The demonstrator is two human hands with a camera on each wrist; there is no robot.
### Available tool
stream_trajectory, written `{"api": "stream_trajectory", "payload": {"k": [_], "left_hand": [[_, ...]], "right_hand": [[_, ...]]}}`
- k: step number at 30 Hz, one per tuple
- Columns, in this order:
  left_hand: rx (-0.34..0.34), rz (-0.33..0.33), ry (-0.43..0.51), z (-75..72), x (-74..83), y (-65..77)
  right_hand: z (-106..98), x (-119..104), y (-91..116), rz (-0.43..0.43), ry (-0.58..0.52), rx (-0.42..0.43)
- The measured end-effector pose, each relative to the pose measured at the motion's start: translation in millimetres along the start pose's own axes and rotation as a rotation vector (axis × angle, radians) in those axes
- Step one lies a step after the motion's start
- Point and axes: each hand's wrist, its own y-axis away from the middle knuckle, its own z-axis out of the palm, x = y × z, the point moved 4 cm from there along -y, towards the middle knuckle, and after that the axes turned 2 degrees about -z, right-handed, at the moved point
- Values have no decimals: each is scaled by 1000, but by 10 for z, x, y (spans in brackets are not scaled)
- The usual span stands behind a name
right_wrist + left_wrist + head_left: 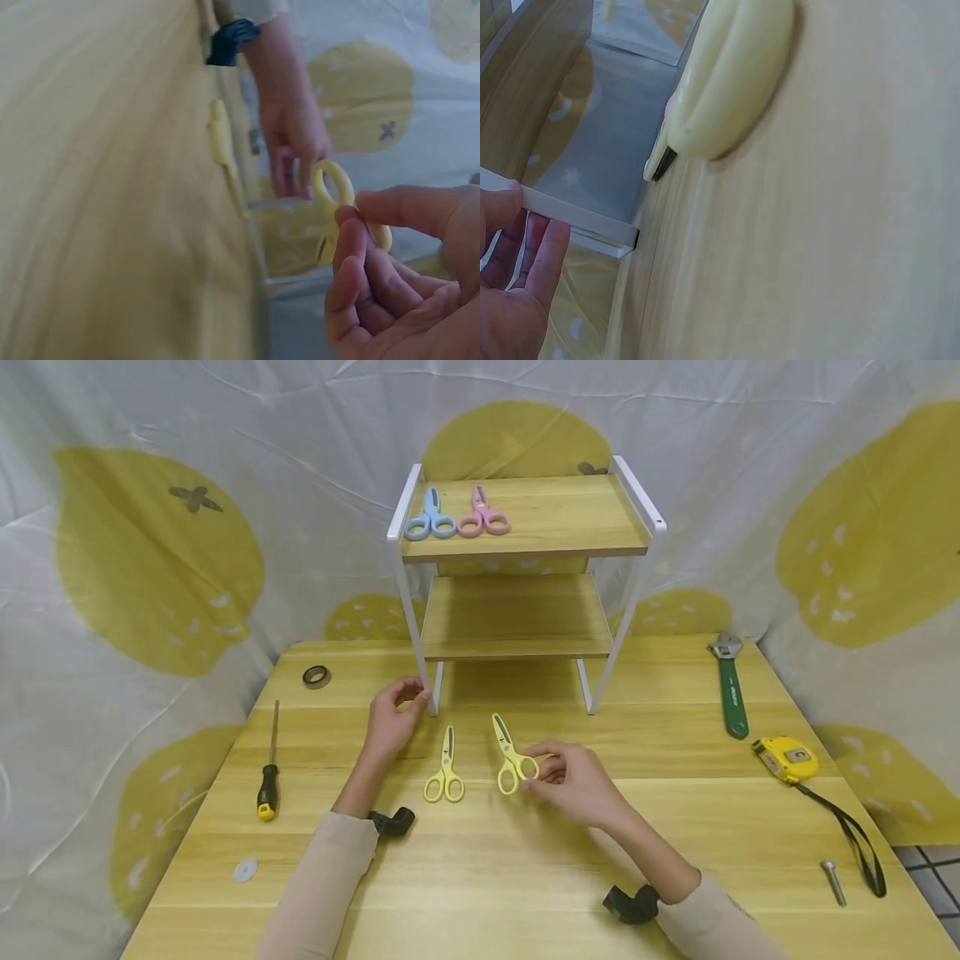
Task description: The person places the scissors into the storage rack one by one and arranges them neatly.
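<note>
My right hand (579,781) pinches a pair of yellow scissors (507,755) by one handle loop, blades pointing away from me. In the right wrist view the thumb and fingertips meet on that loop (337,182), above the table. A second yellow pair of scissors (447,767) lies on the table between the hands. With thumb and fingers, my left hand (395,718) holds the white front left leg (415,627) of a two-tier shelf (525,555) near its foot; the left wrist view shows this grip on the leg (592,217). Blue scissors (431,517) and pink scissors (482,515) lie side by side on the top board.
On the left of the table are a tape roll (317,677), a screwdriver (268,785) and a washer (245,870). On the right lie an adjustable wrench (732,693), a tape measure (789,759) with a strap, and a bolt (833,883). A lemon-patterned curtain (315,510) hangs behind.
</note>
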Motion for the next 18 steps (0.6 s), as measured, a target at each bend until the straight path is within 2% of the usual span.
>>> {"api": "stream_trajectory", "payload": {"k": [10, 18], "left_hand": [[-21, 1, -7, -2, -16, 9], [-22, 11, -11, 0, -23, -9]], "right_hand": [[-496, -645, 243, -111, -5, 24], [-989, -1232, 257, -259, 0, 130]]}}
